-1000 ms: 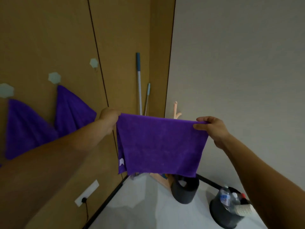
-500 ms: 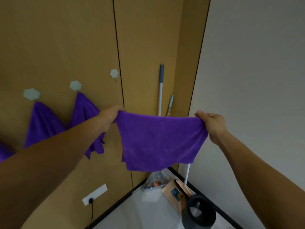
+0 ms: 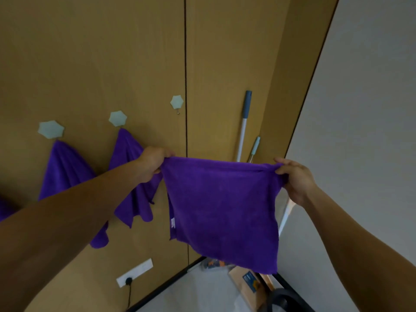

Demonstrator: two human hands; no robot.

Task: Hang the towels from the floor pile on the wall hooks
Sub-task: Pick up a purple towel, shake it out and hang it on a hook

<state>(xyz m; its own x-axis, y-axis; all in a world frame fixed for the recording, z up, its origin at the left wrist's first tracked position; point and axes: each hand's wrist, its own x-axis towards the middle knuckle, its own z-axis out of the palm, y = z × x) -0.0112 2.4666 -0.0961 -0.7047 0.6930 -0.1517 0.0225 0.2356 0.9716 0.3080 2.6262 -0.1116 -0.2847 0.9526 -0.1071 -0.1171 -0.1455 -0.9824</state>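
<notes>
Purple towel [image 3: 222, 206]: held in mid-air in front of wood-panel wall [image 3: 112, 52], top edge stretched approx. level btwn both hands, body hanging free below. Left hand [image 3: 153, 163]: grip clamped on top-left corner, fingers curled round cloth. Right hand [image 3: 295, 176]: grip clamped on top-right corner, thumb and fingers pinching bunched fabric. Wall hooks have pale hexagonal pads. Left hook [image 3: 51, 129] carries left hung towel [image 3: 63, 167]; middle hook [image 3: 117, 118] carries middle hung towel [image 3: 126, 149]; right hook [image 3: 176, 102] has its small metal peg exposed, pos. above and just right of left hand. Left hand overlaps middle hung towel in view; contact cannot be determined. Mop handle [image 3: 244, 124] and shorter handle [image 3: 254, 147] lean in corner behind purple towel. Wall socket [image 3: 134, 272] sits low on panel; cardboard box [image 3: 245, 280] on floor below towel.
</notes>
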